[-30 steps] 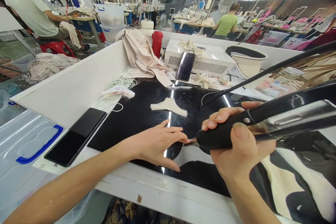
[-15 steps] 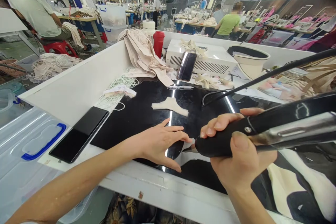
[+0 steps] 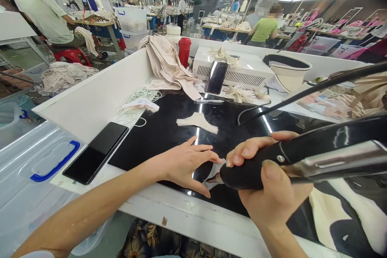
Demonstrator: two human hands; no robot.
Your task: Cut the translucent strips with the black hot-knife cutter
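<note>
My right hand [image 3: 273, 185] grips a thick black handheld tool [image 3: 320, 141] with a metal lever along its side and a narrow tip pointing left. That tip reaches the edge of a small whitish piece of material [image 3: 214, 171] on the glossy black work surface [image 3: 151, 141]. My left hand [image 3: 189, 165] is spread over the surface, thumb and fingers apart around the left side of the small piece. Whether its index fingertip presses on the piece I cannot tell. Beyond both hands lies a cream T-shaped fabric piece [image 3: 198, 121].
A black phone [image 3: 96, 153] lies left. Behind are draped fabric strips [image 3: 171, 62], a red bottle [image 3: 184, 51], a white vented box [image 3: 236, 66] and a propped phone [image 3: 216, 76]. A black cable [image 3: 302, 96] crosses at right, above cream pieces [image 3: 328, 213]. People sit at sewing machines further off.
The tool in my right hand has moved slightly left and down, its tip now at the small piece. A white strip seen below the tool no longer shows there. My left hand stays nearly still.
</note>
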